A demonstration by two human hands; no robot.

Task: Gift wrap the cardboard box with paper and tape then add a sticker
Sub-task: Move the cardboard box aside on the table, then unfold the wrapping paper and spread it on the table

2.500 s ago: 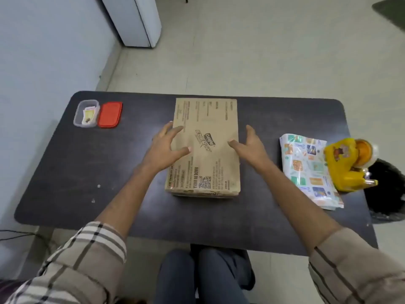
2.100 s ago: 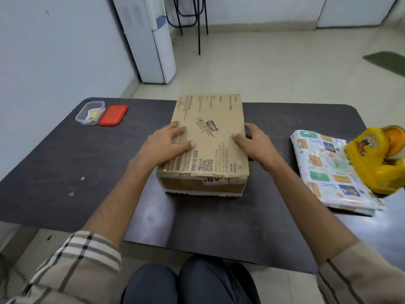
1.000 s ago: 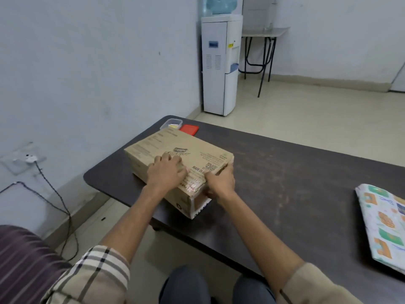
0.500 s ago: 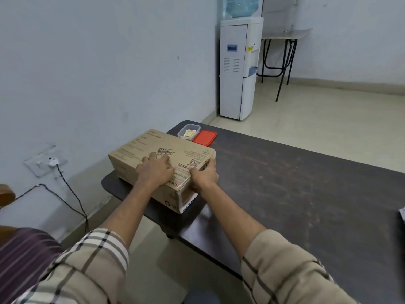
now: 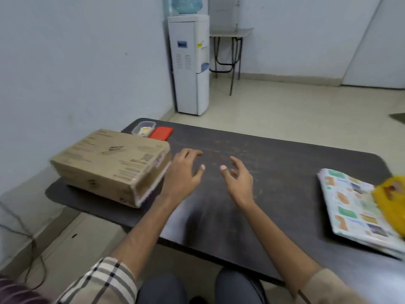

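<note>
The brown cardboard box lies flat at the left end of the dark table, its far corner overhanging the edge. My left hand hovers just right of the box, fingers spread, holding nothing. My right hand is over the bare middle of the table, fingers loosely spread and empty. The folded patterned wrapping paper lies at the right end. A yellow tape dispenser rests on it, cut off by the frame edge.
A small clear container with yellow bits and its red lid sit at the table's far left corner, behind the box. A wall runs along the left. A water dispenser stands beyond the table.
Both hands slid the box from the table's middle to its left end, then let go. They have now moved right, away from the box, and are empty.
</note>
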